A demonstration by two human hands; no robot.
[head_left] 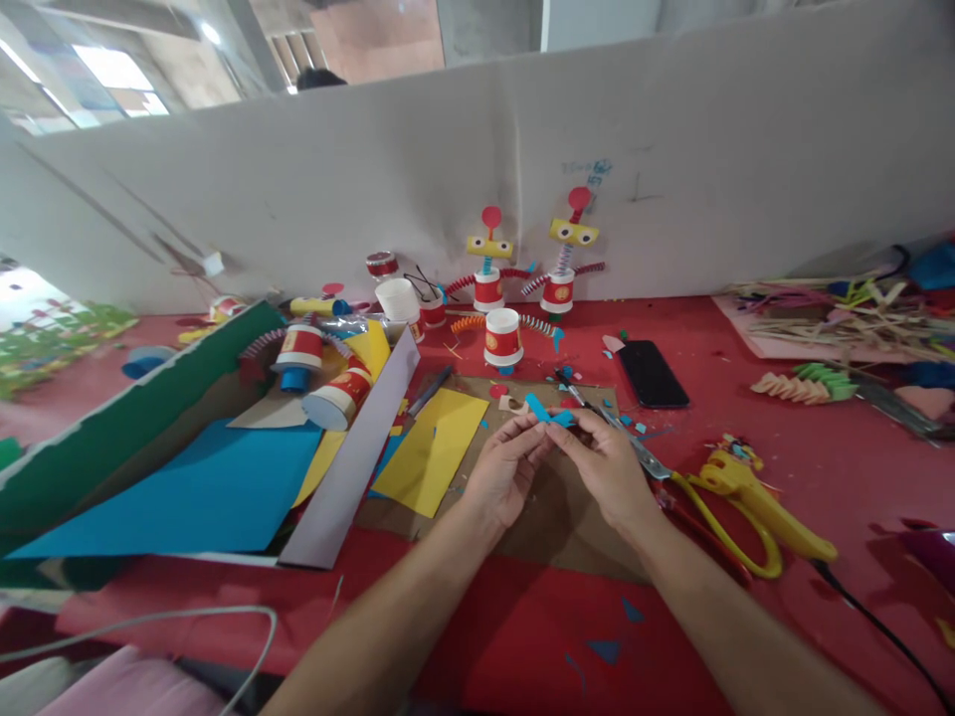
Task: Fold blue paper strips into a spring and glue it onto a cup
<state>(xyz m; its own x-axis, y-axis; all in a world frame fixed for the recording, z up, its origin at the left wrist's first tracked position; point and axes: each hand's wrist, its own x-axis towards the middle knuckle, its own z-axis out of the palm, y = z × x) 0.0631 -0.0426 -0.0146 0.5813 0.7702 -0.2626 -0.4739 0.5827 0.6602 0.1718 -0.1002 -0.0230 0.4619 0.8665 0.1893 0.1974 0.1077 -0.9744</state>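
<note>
Both hands meet over a brown cardboard sheet (567, 527). Pinched between their fingertips is a small blue paper strip (538, 408), which looks bent or folded. My left hand (511, 462) is closed on its left part, and my right hand (601, 457) is closed on its right part. Just beyond them stands a red and white paper cup (503, 340) with springy folded-paper arms, one orange and one pale. Left of my hands lies a yellow paper sheet (437, 447). Scissors (642, 452) with yellow handles lie beside my right hand.
A yellow glue gun (776, 507) with a black cord and a phone (653, 374) lie to the right. At left, a box (373, 447) holds blue paper (186, 487) and cup figures. Two finished-looking cup figures (488, 288) stand by the white partition (373, 159).
</note>
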